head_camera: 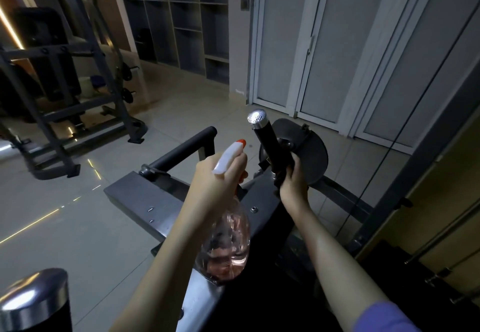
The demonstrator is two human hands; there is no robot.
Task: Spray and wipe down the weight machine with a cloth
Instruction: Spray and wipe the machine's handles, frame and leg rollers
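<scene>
My left hand [218,178] grips the neck of a clear spray bottle [224,248] holding pinkish liquid; its white head with a red nozzle [230,154] points up and to the right. My right hand [292,178] holds the lower end of the weight machine's black handle [268,142], with what looks like a dark cloth bunched under the fingers. Droplets sit on the handle's chrome end cap [256,117]. The nozzle is a short way left of the handle. Below both arms lies the machine's dark metal frame [140,199].
A round black disc [309,150] sits behind the handle and a padded black bar [181,150] to its left. Another chrome-capped handle [33,298] stands at the bottom left. A second gym machine [65,93] occupies the left, with shelving and white doors behind. A cable [384,150] runs down on the right.
</scene>
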